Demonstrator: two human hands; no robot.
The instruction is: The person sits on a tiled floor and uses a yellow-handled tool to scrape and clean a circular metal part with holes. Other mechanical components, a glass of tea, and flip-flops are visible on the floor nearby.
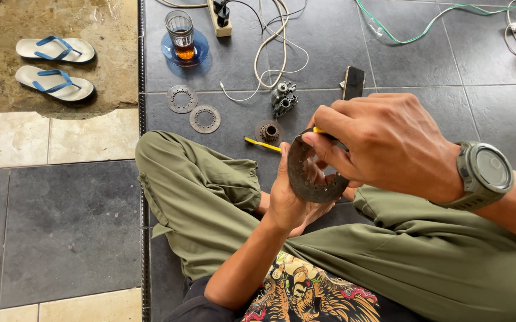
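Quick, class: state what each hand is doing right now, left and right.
Left hand: closed on the round metal disc, holding it upright.
Right hand: closed on a yellow-handled tool, pressed against the disc.

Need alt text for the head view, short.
Seated cross-legged on dark tiles, a person holds a round metal disc in the left hand while the right hand works a yellow-handled tool against it. Two toothed rings lie on the floor beyond.

Soft even daylight, faint shadows, sharp focus.

Home porch floor: sandals point(55, 65), tea glass point(180, 34), loose metal discs point(193, 108).
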